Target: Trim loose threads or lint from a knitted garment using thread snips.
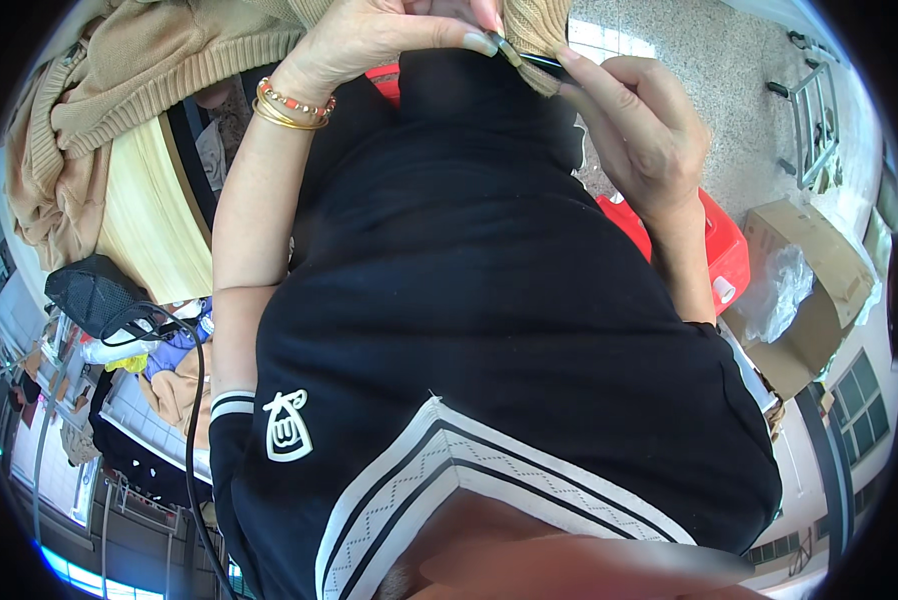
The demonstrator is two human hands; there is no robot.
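Observation:
At the top of the view, both my hands meet over a piece of tan ribbed knit [541, 22]. My left hand [409, 32], below a wrist with gold and orange bracelets, pinches the knit's edge between thumb and finger. My right hand [651, 125] has thumb and forefinger closed at the same edge. A thin, dark, shiny tool [541, 61] runs from the right fingertips across the knit; whether it is a needle or a hook cannot be told. A folded strip of the edge [534, 77] hangs between the hands.
Tan knit garments [159, 85] are heaped at the left over a pale wooden board [149, 215]. A black mesh item [99, 295] with a cable is below them. At the right are a red plastic container [724, 250], an open cardboard box [809, 300] and a metal frame [817, 125].

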